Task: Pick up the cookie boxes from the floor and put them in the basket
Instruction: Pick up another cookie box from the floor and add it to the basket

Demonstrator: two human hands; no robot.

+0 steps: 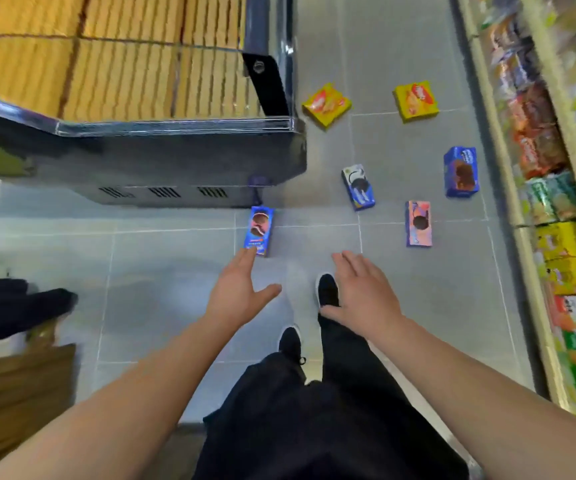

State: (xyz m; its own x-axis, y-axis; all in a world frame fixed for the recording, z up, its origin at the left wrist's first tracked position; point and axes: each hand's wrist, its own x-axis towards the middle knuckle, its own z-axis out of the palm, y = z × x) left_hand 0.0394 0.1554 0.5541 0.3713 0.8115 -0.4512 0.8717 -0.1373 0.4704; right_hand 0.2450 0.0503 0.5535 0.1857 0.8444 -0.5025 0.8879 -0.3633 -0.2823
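Observation:
Several cookie boxes lie scattered on the grey tiled floor. A blue box (pixel 259 230) lies nearest, just beyond the fingertips of my left hand (pixel 239 291), which is stretched out flat and holds nothing. My right hand (pixel 362 292) is also spread and empty, above my black shoe. Further off lie a blue-and-white box (pixel 358 187), a pink box (pixel 418 224), a larger blue box (pixel 461 172) and two yellow boxes (pixel 327 104) (pixel 416 101). No basket is in view.
A dark chest freezer (pixel 175 157) filled with orange packs stands at the upper left. Stocked shelves (pixel 556 202) run along the right side. Another person's dark shoe (pixel 20 306) and a brown bag (pixel 20 393) are at the left edge.

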